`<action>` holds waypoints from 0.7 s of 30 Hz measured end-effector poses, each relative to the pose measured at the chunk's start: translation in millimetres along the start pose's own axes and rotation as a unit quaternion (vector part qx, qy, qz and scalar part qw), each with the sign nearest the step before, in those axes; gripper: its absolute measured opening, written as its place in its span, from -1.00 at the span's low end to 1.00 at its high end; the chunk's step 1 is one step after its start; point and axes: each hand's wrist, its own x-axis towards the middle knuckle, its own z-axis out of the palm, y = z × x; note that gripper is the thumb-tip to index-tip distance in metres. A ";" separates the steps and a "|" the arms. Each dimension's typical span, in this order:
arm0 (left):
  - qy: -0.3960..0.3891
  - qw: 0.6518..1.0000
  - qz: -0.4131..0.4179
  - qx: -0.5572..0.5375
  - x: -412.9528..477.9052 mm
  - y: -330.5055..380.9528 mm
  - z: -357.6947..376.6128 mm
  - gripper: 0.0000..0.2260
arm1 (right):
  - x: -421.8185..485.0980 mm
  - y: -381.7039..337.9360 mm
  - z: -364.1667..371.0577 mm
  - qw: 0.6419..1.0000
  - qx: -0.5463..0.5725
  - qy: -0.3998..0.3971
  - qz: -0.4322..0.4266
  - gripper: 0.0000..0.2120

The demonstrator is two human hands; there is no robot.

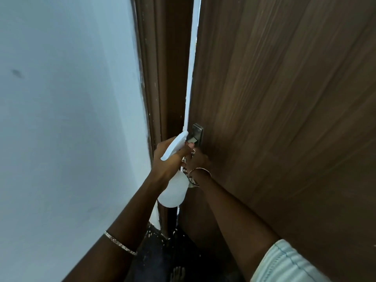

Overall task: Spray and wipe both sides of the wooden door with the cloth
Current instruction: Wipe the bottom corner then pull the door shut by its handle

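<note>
The brown wooden door (284, 98) fills the right side and stands slightly ajar, with a bright gap along its left edge. My left hand (165, 161) grips a white spray bottle (173, 192) by the neck, its nozzle head pointing up toward the gap. My right hand (199, 158) is curled just below the metal door handle (197, 133). It holds a checked cloth (191, 181), bits of which show at the wrist and between the fingers. Whether the fingers also wrap the lever is hidden.
The brown door frame (162, 78) runs just left of the gap, with a pale blue wall (61, 98) beyond it. Below is a dark speckled floor (158, 251), and a bare foot (178, 273) shows at the bottom edge.
</note>
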 end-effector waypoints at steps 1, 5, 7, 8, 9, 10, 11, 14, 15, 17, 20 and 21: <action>0.002 1.000 -0.003 0.002 -6.7 1.8 -4.0 -0.58 | -5.2 -1.9 0.0 1.000 0.001 -0.001 -0.001 -0.60; 0.004 1.000 -0.019 0.002 -29.2 5.1 -22.7 -0.55 | -22.2 -12.2 -4.4 0.999 0.023 -0.018 0.017 -0.62; 0.008 1.000 -0.018 0.002 -38.3 9.1 -29.6 -0.64 | -26.8 -14.5 -6.1 0.999 0.013 -0.024 0.018 -0.62; 0.011 1.000 -0.018 0.001 -42.3 9.6 -33.6 -0.66 | -29.2 -15.6 -6.3 1.000 0.009 -0.024 0.018 -0.61; 0.015 1.000 -0.017 0.002 -45.1 9.3 -36.4 -0.68 | -31.6 -16.2 -7.7 1.000 0.006 -0.024 0.018 -0.60; 0.020 1.000 -0.015 0.000 -48.2 10.2 -39.5 -0.71 | -33.3 -16.8 -8.2 0.999 0.006 -0.027 0.019 -0.60; 0.024 1.000 -0.018 -0.001 -50.3 10.5 -41.8 -0.74 | -34.3 -17.2 -8.9 0.999 0.010 -0.031 0.022 -0.61; 0.034 0.999 -0.014 -0.002 -55.1 10.6 -46.3 -0.71 | -38.6 -17.4 -9.8 0.999 0.012 -0.037 0.016 -0.61; 0.034 0.999 -0.014 -0.002 -55.5 9.8 -48.5 -0.70 | -41.0 -18.2 -10.4 0.999 0.006 -0.037 0.012 -0.61; 0.037 0.999 -0.013 -0.008 -55.7 9.1 -50.5 -0.69 | -44.1 -19.4 -13.3 0.999 -0.015 -0.038 0.007 -0.61; 0.037 0.999 -0.015 -0.007 -56.0 10.4 -52.1 -0.65 | -46.3 -24.0 -26.7 0.997 -0.053 -0.048 0.003 -0.59; 0.036 0.999 -0.014 -0.002 -55.7 11.0 -52.3 -0.61 | -47.9 -25.9 -32.5 0.996 -0.069 -0.057 0.000 -0.57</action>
